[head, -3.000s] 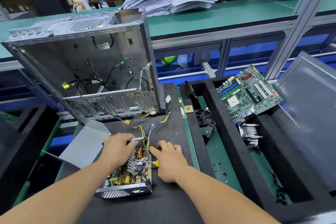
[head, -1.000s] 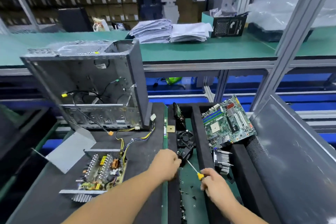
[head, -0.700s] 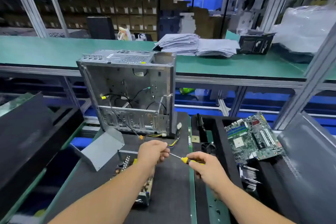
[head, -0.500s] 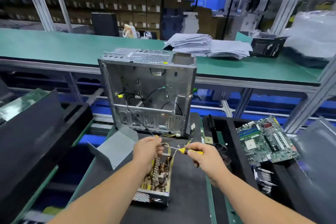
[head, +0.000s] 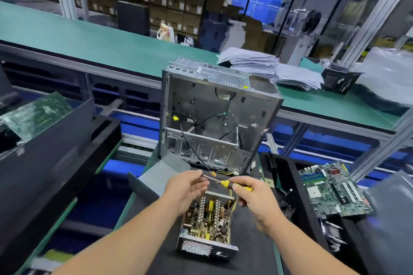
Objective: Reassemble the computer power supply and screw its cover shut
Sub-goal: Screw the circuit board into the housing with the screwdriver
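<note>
The open power supply (head: 207, 227) lies on the black mat in front of me, its circuit board and heat sinks bare and its grille facing me. Its grey metal cover (head: 161, 177) lies apart at the left rear. Above the supply my right hand (head: 257, 196) grips the yellow handle of a screwdriver (head: 225, 183). My left hand (head: 185, 187) pinches the tip end of its shaft; whether a screw sits there is too small to tell.
An empty computer case (head: 214, 118) stands open behind the supply, cables trailing from it. A motherboard (head: 333, 190) leans in a black foam tray at the right. A dark panel (head: 44, 152) stands at the left. A green bench (head: 111, 47) with paper stacks runs behind.
Both hands came back from the right-hand tray to above the power supply. My left hand met the screwdriver tip and stays there. My view swung left and up.
</note>
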